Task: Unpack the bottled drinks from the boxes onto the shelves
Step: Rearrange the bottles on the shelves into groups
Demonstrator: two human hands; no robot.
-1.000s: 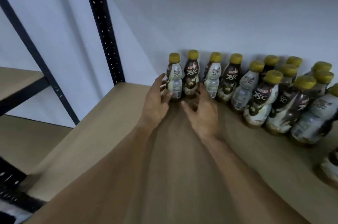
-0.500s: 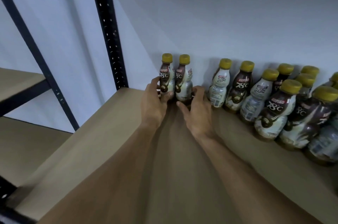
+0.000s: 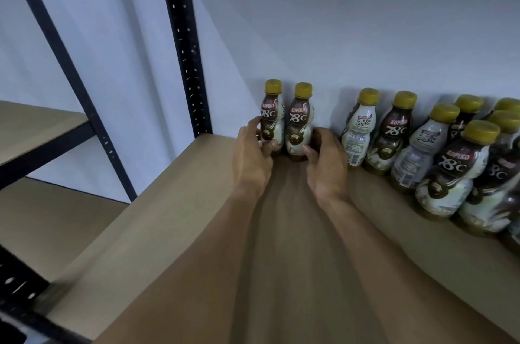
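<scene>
Two small coffee bottles with yellow caps stand upright side by side against the back wall on the tan shelf [image 3: 174, 225]. My left hand [image 3: 251, 156] grips the left bottle [image 3: 272, 116] low on its body. My right hand [image 3: 326, 159] grips the right bottle [image 3: 300, 118] from its right side. A gap separates this pair from the row of bottles [image 3: 399, 132] further right, where several more of the same kind stand in two ranks along the wall.
A black perforated upright [image 3: 183, 42] rises at the shelf's back left corner. A diagonal black brace [image 3: 70, 73] and a neighbouring tan shelf [image 3: 36, 124] lie to the left. Bare shelf board stretches left of the pair and toward me.
Both hands slid the two leftmost bottles to the left along the wall, away from the row, and turned them so their labels face me. A gap has opened.
</scene>
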